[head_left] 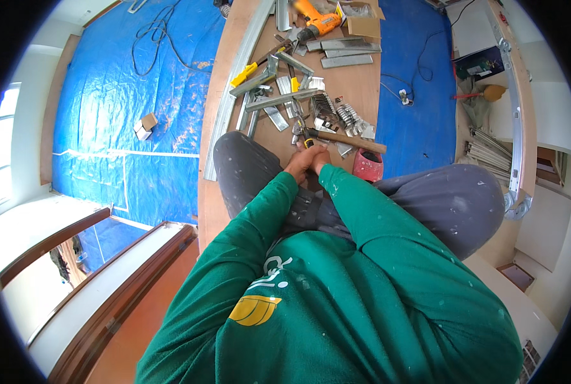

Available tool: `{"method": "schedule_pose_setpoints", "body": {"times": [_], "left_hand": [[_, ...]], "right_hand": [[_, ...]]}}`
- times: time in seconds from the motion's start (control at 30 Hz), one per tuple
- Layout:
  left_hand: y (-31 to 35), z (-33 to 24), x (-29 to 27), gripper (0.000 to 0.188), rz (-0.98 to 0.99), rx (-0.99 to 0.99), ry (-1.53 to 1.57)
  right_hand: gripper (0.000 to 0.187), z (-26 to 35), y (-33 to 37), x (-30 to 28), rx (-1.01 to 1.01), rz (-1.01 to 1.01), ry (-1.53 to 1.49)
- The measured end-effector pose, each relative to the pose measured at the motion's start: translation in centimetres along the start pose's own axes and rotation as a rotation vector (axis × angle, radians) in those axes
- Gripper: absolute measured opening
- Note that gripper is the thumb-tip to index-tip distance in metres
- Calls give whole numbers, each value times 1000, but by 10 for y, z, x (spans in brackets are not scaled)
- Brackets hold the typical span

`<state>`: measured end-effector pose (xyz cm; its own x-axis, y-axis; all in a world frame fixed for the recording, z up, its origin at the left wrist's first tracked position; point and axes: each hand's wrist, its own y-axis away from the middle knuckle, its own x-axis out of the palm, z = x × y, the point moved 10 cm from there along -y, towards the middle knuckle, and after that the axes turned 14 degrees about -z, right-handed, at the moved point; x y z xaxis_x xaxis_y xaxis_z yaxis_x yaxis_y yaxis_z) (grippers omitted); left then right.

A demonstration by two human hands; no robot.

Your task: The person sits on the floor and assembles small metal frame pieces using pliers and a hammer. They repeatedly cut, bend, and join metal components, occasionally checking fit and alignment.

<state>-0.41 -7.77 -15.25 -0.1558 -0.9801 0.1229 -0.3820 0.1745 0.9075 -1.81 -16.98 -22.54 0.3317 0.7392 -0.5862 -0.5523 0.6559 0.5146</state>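
Note:
My left hand (296,166) and my right hand (321,159) are closed together between my knees. They grip a pliers-like hand tool (308,142) by its yellow-and-black handle, its metal end pointing away from me; its exact kind is hard to make out. Just beyond my right hand lies a wooden handle (353,139), probably a hammer's, its head partly hidden among metal. Cut metal channel pieces (282,99) lie crisscross beyond my hands. To their right are stacked small metal brackets (326,109) and a row of clips (351,118).
An orange cordless drill (321,23) and an open cardboard box (364,27) are at the board's far end. Flat metal strips (346,52) lie nearby. A red container (367,165) stands by my right knee. Blue sheeting (164,121) with cables (154,38) covers the floor.

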Motion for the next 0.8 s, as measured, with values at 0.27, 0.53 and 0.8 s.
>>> {"method": "schedule_pose_setpoints", "body": {"times": [0.27,0.53,0.8], "left_hand": [[62,-93,-32,69,-237,506,-386],[326,-313,-61,71,-1010,1952,-1094],[331,-328,-71,55,-323,1321,-1109]], "right_hand": [[77,99,7,-39,-143,61,70],[72,227,57,-126,-520,-169,217],[40,307,117,-152,-955,-192,-195]]}}
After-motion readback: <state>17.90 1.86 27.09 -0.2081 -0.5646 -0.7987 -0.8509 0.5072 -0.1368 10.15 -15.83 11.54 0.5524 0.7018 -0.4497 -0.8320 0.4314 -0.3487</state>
